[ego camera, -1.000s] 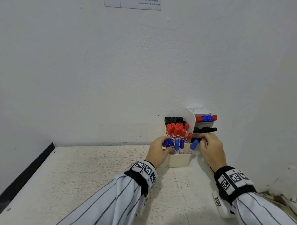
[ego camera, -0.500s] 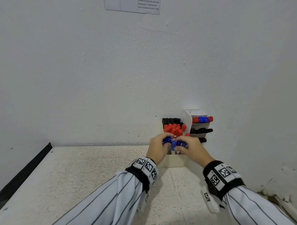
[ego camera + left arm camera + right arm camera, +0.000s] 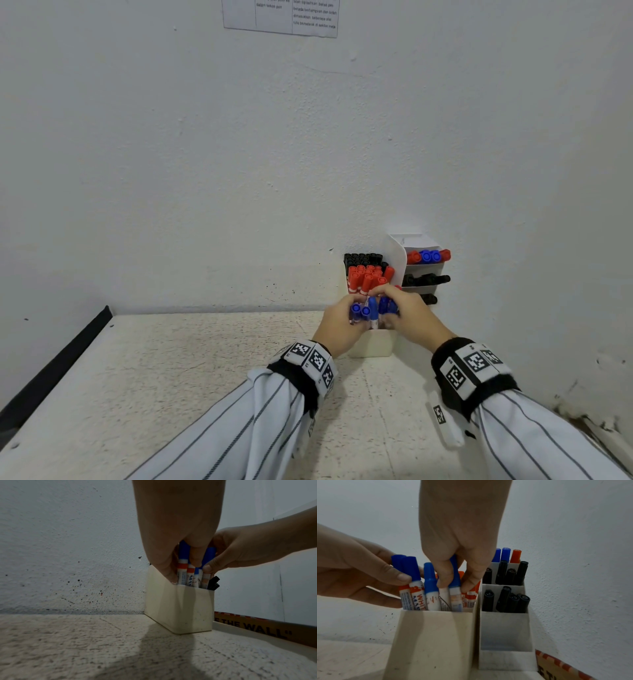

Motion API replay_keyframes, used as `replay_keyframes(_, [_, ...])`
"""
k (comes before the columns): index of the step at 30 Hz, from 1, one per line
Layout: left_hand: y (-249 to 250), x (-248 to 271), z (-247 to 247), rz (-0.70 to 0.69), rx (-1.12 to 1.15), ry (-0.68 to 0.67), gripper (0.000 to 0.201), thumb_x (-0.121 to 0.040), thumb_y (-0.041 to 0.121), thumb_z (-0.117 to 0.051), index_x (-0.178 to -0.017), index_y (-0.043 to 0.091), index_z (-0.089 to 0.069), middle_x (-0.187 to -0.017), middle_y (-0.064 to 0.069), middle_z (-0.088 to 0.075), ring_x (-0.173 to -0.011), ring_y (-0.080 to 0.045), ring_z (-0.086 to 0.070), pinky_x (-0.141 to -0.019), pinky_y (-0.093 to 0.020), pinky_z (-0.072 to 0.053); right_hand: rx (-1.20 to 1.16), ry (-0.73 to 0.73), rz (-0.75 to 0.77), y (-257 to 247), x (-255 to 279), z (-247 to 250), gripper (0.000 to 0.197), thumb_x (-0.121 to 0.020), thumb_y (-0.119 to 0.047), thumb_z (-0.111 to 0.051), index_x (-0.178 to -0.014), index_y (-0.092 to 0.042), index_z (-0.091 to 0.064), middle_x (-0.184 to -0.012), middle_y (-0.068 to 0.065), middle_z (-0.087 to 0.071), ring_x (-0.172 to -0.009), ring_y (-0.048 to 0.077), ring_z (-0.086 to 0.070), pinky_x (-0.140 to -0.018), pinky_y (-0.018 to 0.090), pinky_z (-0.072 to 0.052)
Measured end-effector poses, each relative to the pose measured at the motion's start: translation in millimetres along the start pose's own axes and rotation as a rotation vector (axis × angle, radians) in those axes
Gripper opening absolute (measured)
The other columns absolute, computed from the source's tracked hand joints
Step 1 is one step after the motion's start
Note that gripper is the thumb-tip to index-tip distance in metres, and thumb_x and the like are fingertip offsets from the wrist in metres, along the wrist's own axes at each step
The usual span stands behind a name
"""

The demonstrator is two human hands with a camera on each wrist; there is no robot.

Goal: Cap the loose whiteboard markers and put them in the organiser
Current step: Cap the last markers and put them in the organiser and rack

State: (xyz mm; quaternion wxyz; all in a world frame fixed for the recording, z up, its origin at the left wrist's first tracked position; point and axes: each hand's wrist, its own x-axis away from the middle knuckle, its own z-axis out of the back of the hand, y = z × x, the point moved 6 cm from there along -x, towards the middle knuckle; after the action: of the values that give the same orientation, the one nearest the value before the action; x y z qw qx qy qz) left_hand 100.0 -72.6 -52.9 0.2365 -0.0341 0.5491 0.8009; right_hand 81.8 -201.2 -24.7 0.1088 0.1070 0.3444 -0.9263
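A white organiser [image 3: 371, 344] [image 3: 433, 635] [image 3: 188, 608] stands on the table against the wall. Its front compartment holds several blue-capped markers [image 3: 373, 308] [image 3: 429, 577], with red-capped ones [image 3: 366, 275] and black-capped ones [image 3: 361, 257] behind. My left hand [image 3: 354, 310] [image 3: 181, 568] [image 3: 399, 588] grips the leftmost blue markers from the left, thumb on their caps. Reaching down from above, my right hand [image 3: 385, 303] [image 3: 455, 584] pinches one blue-capped marker [image 3: 454, 574] standing in the same compartment. All visible markers carry caps.
Stepped side compartments on the organiser's right hold black markers [image 3: 505, 599] [image 3: 424, 280], plus blue and red ones on top [image 3: 428, 256]. The wall is close behind and to the right. A printed cardboard strip [image 3: 257, 628] lies along the right wall. The table's dark edge [image 3: 51, 370] runs at the left.
My right hand has moved left from the organiser's right side onto the blue markers in the front compartment. The left hand has stayed on the same markers.
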Motion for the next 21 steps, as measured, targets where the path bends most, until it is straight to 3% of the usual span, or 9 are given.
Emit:
replay_keyframes(2, [-2, 0, -1, 0.013, -0.013, 0.009, 0.036, -0.082, 0.001, -0.064, -0.116, 0.008, -0.058, -0.102, -0.002, -0.061, -0.09, -0.011, -0.056, -0.076, -0.006, -0.043, -0.02, 0.006, 0.0, 3, 1, -1, 0.044, -0.078, 0.013, -0.058, -0.105, -0.021, -0.056, -0.101, -0.004, -0.057, -0.091, 0.008, -0.055, -0.071, 0.003, -0.042])
replay_keyframes(5, [-5, 1, -2, 0.036, 0.005, 0.021, 0.029, -0.083, 0.001, -0.062, -0.111, 0.007, -0.062, -0.107, -0.011, -0.066, -0.096, -0.018, -0.06, -0.09, -0.026, -0.048, -0.016, 0.008, 0.005, 7, 3, -2, 0.039, -0.076, 0.008, -0.065, -0.099, -0.023, -0.055, -0.097, -0.006, -0.058, -0.088, 0.005, -0.055, -0.072, -0.002, -0.038])
replay_keyframes(7, [-7, 1, -2, 0.069, 0.0, 0.02, 0.025, -0.084, 0.003, -0.062, -0.109, 0.006, -0.062, -0.107, -0.013, -0.066, -0.098, -0.023, -0.061, -0.092, -0.032, -0.048, -0.053, 0.082, -0.01, 12, 6, 0, 0.039, -0.075, 0.007, -0.063, -0.1, -0.022, -0.055, -0.099, -0.003, -0.06, -0.09, 0.009, -0.058, -0.076, 0.005, -0.044])
replay_keyframes(9, [-10, 2, -2, 0.088, -0.025, 0.026, 0.029, -0.085, 0.003, -0.061, -0.113, 0.007, -0.06, -0.111, -0.011, -0.064, -0.097, -0.018, -0.058, -0.09, -0.026, -0.046, -0.096, 0.262, -0.035, 19, 9, 8, 0.032, -0.077, 0.006, -0.058, -0.097, -0.019, -0.056, -0.099, 0.002, -0.06, -0.087, 0.013, -0.058, -0.074, 0.018, -0.049])
replay_keyframes(12, [-8, 4, -3, 0.071, -0.1, 0.044, 0.037, -0.084, -0.001, -0.056, -0.119, 0.009, -0.057, -0.117, -0.01, -0.057, -0.102, -0.018, -0.055, -0.087, -0.022, -0.042, -0.121, 0.417, -0.109, 24, 12, 13, 0.016, -0.087, -0.009, -0.057, -0.103, -0.013, -0.057, -0.106, 0.008, -0.055, -0.083, 0.012, -0.054, -0.068, 0.014, -0.044])
replay_keyframes(15, [-6, 5, -5, 0.068, -0.132, 0.037, 0.041, -0.081, -0.005, -0.054, -0.119, 0.008, -0.057, -0.117, -0.012, -0.057, -0.109, -0.024, -0.054, -0.089, -0.028, -0.044, -0.209, 0.365, -0.184, 26, 10, 9, 0.032, -0.095, -0.022, -0.051, -0.123, -0.008, -0.055, -0.117, 0.006, -0.054, -0.094, 0.01, -0.054, -0.078, 0.012, -0.043])
replay_keyframes(18, [-11, 5, -3, 0.097, -0.107, 0.026, 0.044, -0.08, -0.006, -0.055, -0.12, 0.01, -0.057, -0.118, -0.01, -0.058, -0.11, -0.022, -0.055, -0.091, -0.029, -0.046, -0.336, 0.292, -0.22, 24, 5, 4, 0.042, -0.098, -0.03, -0.044, -0.134, -0.01, -0.049, -0.128, 0.003, -0.054, -0.114, 0.012, -0.05, -0.1, 0.028, -0.04])
replay_keyframes(19, [-12, 5, -2, 0.106, -0.095, 0.025, 0.044, -0.08, -0.006, -0.056, -0.121, 0.01, -0.056, -0.118, -0.01, -0.058, -0.11, -0.02, -0.055, -0.091, -0.028, -0.046, -0.398, 0.255, -0.253, 24, 3, 1, 0.042, -0.098, -0.034, -0.042, -0.133, -0.013, -0.05, -0.128, 0.002, -0.056, -0.113, 0.012, -0.052, -0.099, 0.03, -0.043])
replay_keyframes(21, [-14, 6, -2, 0.112, -0.082, 0.015, 0.043, -0.08, -0.006, -0.056, -0.121, 0.009, -0.055, -0.12, -0.009, -0.057, -0.111, -0.019, -0.055, -0.092, -0.025, -0.045, -0.534, 0.206, -0.323, 22, 0, -3, 0.037, -0.098, -0.039, -0.039, -0.124, -0.019, -0.055, -0.116, 0.0, -0.061, -0.099, 0.009, -0.058, -0.082, 0.024, -0.049])
